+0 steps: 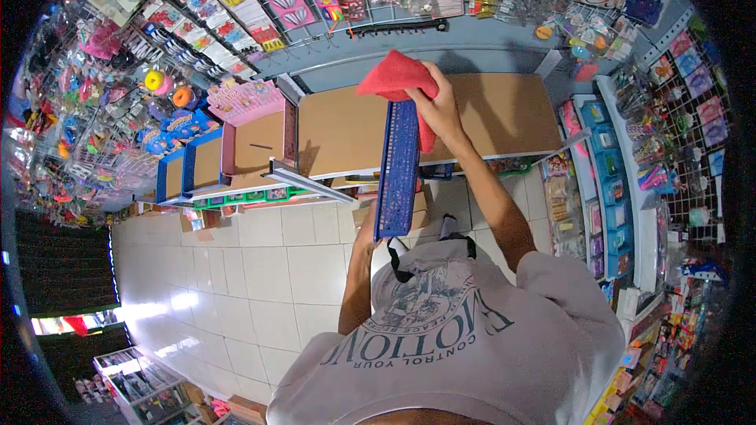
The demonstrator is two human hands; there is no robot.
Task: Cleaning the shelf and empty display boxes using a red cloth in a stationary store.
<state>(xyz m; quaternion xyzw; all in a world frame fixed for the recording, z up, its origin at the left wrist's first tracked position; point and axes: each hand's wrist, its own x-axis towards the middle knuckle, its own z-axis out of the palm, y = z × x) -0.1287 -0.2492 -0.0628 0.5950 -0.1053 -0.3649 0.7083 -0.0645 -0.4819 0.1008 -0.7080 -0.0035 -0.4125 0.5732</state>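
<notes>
A blue plastic basket (397, 171) with perforated walls is tilted on its side in front of me, its long narrow face towards me. My left hand (367, 225) grips its near end from below; the basket hides most of the fingers. At the far end, my right hand (440, 107) holds a red cloth (397, 78), which is bunched over the basket's upper end. Part of the cloth hangs along the basket's right side. Behind both lies a brown shelf board (342, 124).
A pink display box (255, 130) and blue trays (202, 160) sit on the shelf to the left. A white metal bracket (313, 182) juts out at the front edge. Hair accessories (289, 3) hang on the wall grid above. Blue bins (611, 189) line the right side over the tiled floor (266, 271).
</notes>
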